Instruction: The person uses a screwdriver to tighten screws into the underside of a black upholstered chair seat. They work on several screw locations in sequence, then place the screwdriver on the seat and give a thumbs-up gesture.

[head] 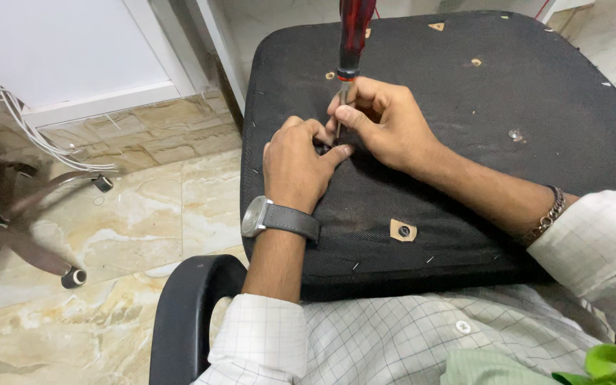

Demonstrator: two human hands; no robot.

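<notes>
Two hands are closed in on one fastening point on the underside of an upturned chair seat [465,178]. The right hand [386,125] is pinched around the metal shank of a red-handled screwdriver [353,36], fingers shut on it low down, just above the tip. The left hand [297,164] is curled beside it, thumb and forefinger pressed against the black fabric at the tip; something small and dark appears to be steadied there, but it is hidden by the fingers, so whether it is a screw or a bracket cannot be told.

Screwdriver is held close to upright, tilted slightly away from the body; the handle runs out of the top of the view.

Judged for the step in hand: the shank should be kept square to the seat so the tip is not cammed out. Downward pressure is best applied along the axis, with the left fingertips kept clear of the tip in case of a slip. Grip so low gives guidance but little torque; the handle would be needed for turning.

Further out: a tan patch with a mounting hole [403,230] sits nearer the body, more such patches further up. A black armrest [187,314] lies lower left, a chair base with castors [23,214] on the marble floor [144,214].
</notes>
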